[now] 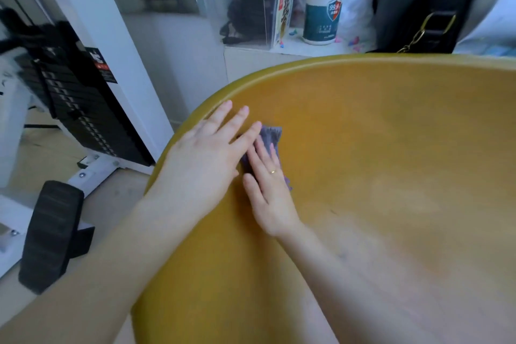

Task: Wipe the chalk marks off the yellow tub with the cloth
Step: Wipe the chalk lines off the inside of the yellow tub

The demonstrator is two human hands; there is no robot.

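The yellow tub (pixel 363 109) fills the right and lower part of the view, its rim curving from top right down to the bottom left. A small purple-grey cloth (pixel 273 133) lies on the tub's inner surface near the left rim. My right hand (pixel 269 193), a ring on one finger, presses flat on the cloth and covers its lower part. My left hand (pixel 208 156) lies flat on the tub beside it with fingers spread, one fingertip touching the cloth's edge. Faint pale hazy patches (pixel 405 198) show on the tub to the right of my hands.
Left of the tub stand a white frame with a black weight stack (pixel 81 109) and a black padded bar (pixel 50 234) on the floor. Behind the tub a ledge carries a clear plastic box (pixel 245 5), a white canister (pixel 325 0) and a black bag (pixel 418 5).
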